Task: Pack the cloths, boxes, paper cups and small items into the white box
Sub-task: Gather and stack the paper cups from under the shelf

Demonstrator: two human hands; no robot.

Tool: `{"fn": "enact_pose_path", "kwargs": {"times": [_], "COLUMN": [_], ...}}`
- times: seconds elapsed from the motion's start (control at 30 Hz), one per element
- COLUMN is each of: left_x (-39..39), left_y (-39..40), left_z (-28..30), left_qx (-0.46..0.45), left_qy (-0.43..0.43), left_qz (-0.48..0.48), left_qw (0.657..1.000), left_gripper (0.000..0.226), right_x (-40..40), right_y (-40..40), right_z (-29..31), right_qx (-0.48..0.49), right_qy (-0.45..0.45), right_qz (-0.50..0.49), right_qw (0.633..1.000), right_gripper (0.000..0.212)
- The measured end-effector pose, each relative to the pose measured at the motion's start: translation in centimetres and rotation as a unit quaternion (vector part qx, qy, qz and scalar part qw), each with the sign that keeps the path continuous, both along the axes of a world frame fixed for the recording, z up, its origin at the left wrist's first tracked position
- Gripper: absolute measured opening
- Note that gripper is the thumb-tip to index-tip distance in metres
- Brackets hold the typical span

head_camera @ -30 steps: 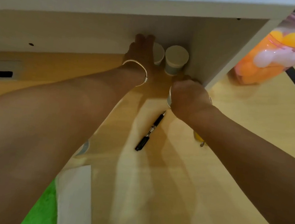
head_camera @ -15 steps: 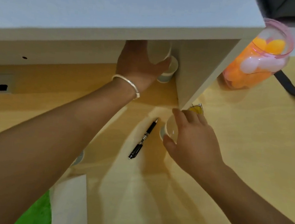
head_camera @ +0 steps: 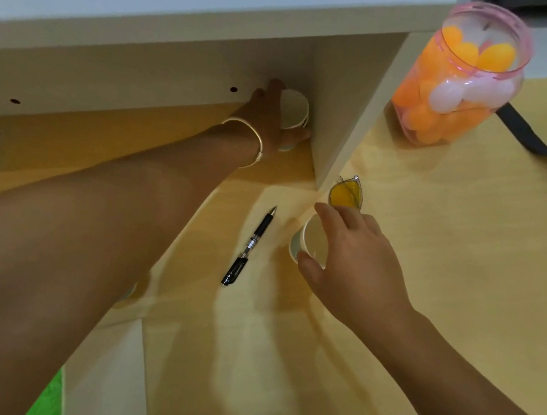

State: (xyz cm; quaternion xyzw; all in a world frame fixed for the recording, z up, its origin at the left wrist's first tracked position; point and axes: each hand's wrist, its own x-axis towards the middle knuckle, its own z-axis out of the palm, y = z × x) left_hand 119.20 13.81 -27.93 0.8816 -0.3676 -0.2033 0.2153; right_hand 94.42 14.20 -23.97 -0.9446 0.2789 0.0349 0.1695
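A: Left arm extended far forward, forearm bare, a thin bangle [head_camera: 253, 143] at the wrist. Left hand [head_camera: 268, 118] reaches in under an overhang, fingers and thumb wrapped round what it grips. Confirm?

B: Confirmed. Thumb low, fingers up over the far side.

A: Right arm?

B: Comes in from lower right, elbow out of view, wrist bent slightly. Right hand [head_camera: 355, 254] held palm down, fingers spread and curled, thumb and fingertips pinching what it holds from above.
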Motion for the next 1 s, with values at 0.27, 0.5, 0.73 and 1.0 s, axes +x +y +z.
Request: {"fn": "enact_pose_path", "kwargs": {"times": [0.27,0.5,0.73,1.0], "left_x": [-0.7,-1.8,-3.2,-3.7], "left_y": [1.4,11.6,27.2,34.6], "left_z": [2.2,12.2,18.2,14.6], "left_qx": [0.060,-0.033,-0.019,-0.053], "left_qy": [-0.035,-0.075,-0.098,-0.081], "left_qz": [-0.037,-0.044,-0.012,0.011], "left_qw": [0.997,0.996,0.995,0.995], "left_gripper": [0.082,0.074,0.074,0.076], "right_x": [-0.2,1.4,4.7,8.8], "right_y": [-0.2,1.4,6.7,14.4], "right_z": [-0.2,2.1,7.0,12.5], "right_qx": [0.030,0.013,0.008,0.035], "right_qy": [0.007,-0.008,-0.123,-0.188], "right_qz": [0.007,0.073,0.124,0.180], "right_qw": [1.000,0.997,0.985,0.965], "right_gripper": [0.071,0.067,0.063,0.068]}}
